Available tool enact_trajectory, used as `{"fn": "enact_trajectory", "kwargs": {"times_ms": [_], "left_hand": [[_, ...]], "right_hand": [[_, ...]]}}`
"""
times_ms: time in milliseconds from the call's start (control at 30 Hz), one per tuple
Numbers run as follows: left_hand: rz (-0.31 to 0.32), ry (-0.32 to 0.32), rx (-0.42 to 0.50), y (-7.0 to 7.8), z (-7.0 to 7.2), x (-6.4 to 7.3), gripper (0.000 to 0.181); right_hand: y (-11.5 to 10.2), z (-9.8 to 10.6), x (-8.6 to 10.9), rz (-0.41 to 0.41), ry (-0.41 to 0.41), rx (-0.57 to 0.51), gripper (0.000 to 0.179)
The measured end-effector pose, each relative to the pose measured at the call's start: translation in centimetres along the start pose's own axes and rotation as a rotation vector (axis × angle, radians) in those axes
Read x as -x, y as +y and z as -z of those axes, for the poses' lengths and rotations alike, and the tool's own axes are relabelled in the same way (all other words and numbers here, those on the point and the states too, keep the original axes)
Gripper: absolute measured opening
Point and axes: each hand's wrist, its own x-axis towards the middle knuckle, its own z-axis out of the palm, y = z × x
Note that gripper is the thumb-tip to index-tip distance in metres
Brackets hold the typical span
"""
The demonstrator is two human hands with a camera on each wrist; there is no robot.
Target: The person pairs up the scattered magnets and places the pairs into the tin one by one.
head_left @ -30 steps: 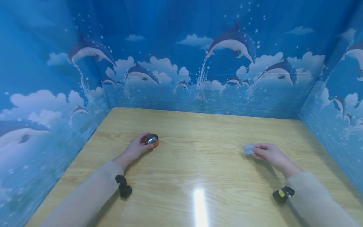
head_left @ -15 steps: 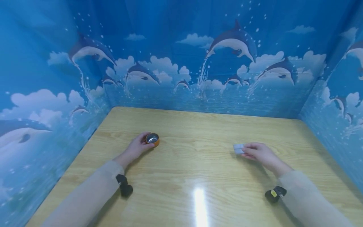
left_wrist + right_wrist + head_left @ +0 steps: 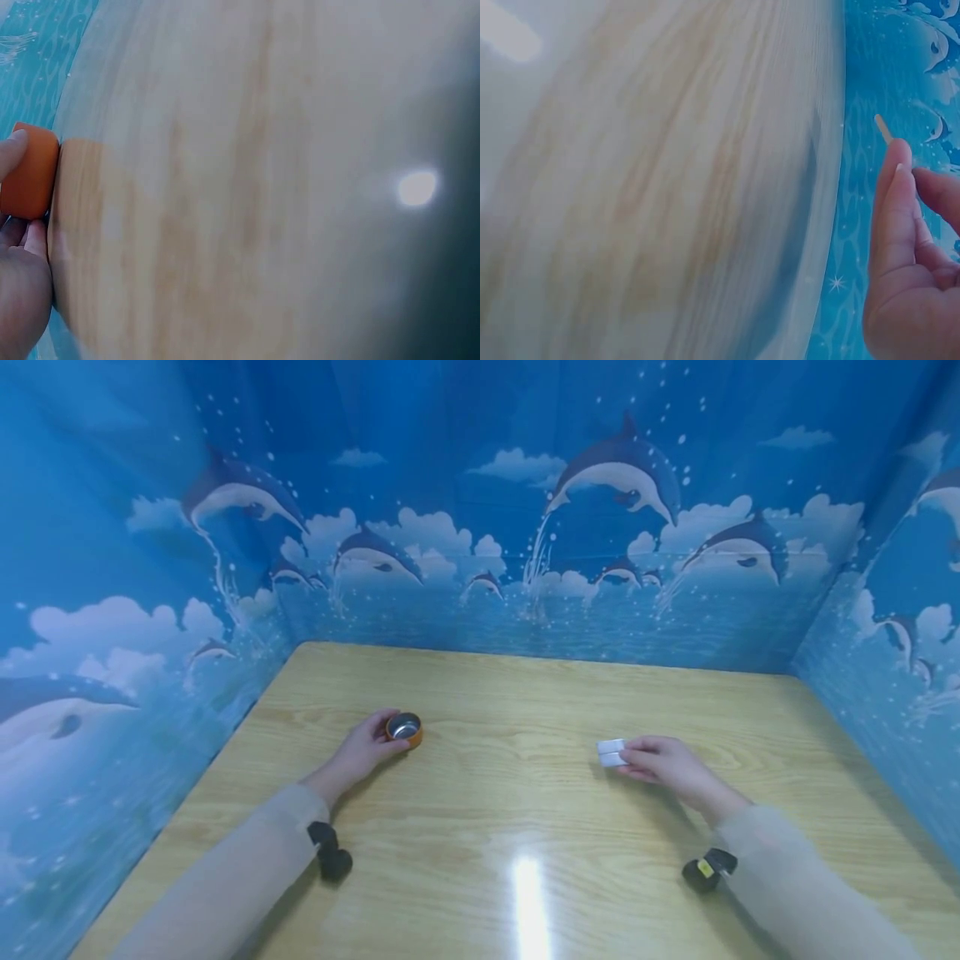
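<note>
My left hand (image 3: 363,747) grips a small orange cup (image 3: 415,740) by its side, on the left half of the table. The cup's mouth faces up and its inside is shiny metal. In the left wrist view the thumb lies against the smooth orange wall (image 3: 36,172), with other fingers below it. Right of centre, my right hand (image 3: 667,766) pinches a small flat white piece (image 3: 611,753) with a line across its middle. It shows only as a thin edge (image 3: 883,129) beyond the fingertips in the right wrist view. A shadow lies on the table below this hand.
The light wooden table (image 3: 510,793) carries a bright light reflection near its front. Blue curtains (image 3: 450,610) printed with dolphins border it at the back and both sides. A black wrist camera sits on each sleeve, the left one (image 3: 330,856) and the right one (image 3: 708,870).
My right hand has moved left across the table with the white piece between its fingers. The left hand and the cup have stayed in place.
</note>
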Motion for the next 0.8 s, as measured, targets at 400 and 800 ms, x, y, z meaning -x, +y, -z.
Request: {"fn": "enact_trajectory", "kwargs": {"times_ms": [400,800], "left_hand": [[0.015,0.008,-0.049,-0.5,0.0,-0.2,0.068],[0.025,0.009,-0.021,-0.1,0.0,0.0,0.066]], "right_hand": [[-0.8,-2.1,-0.9,0.017,-0.029,-0.072,0.04],[-0.9,-3.3,-1.9,0.022,-0.036,-0.11,0.038]]}}
